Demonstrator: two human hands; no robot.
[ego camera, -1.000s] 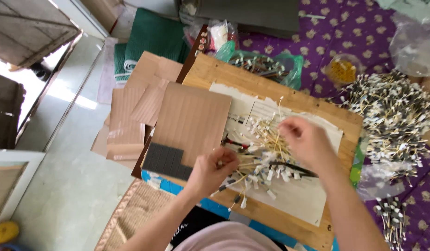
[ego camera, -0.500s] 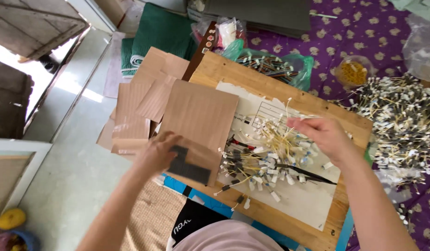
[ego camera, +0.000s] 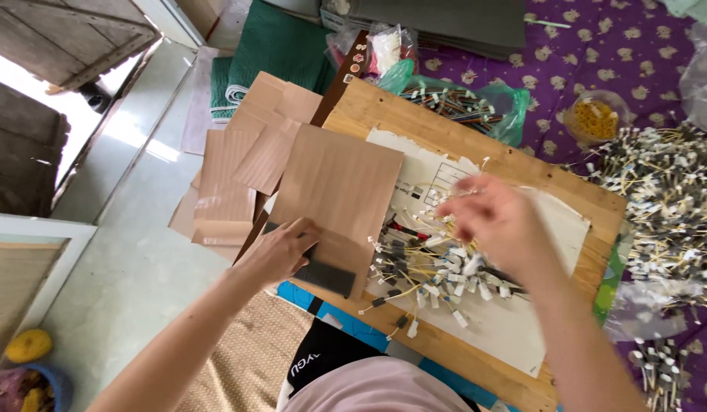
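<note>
The head view looks down on a wooden table (ego camera: 369,114) covered in part by a white sheet (ego camera: 514,336). The left hand (ego camera: 281,252), at lower centre-left of the frame, rests on a dark pad (ego camera: 327,276) that lies at the near edge of a brown card (ego camera: 342,187); its fingers (ego camera: 304,229) lie fairly flat, pressing on the pad and card rather than closed around anything. The right hand (ego camera: 498,221), centre-right, is blurred and hovers just above a heap of wires (ego camera: 434,271) with yellow leads and white and black ends, spread over the sheet. Its fingers are curled loosely, and whether they hold a wire cannot be told. More brown cards (ego camera: 231,175) overlap to the left of the table, reaching onto the floor (ego camera: 117,275). At the right edge of the frame a large pile of wires (ego camera: 670,198) lies on a purple cloth (ego camera: 598,46), with a small bowl (ego camera: 594,118) of yellow bits above it. A green bag (ego camera: 495,107) of wires sits at the table's far edge.
</note>
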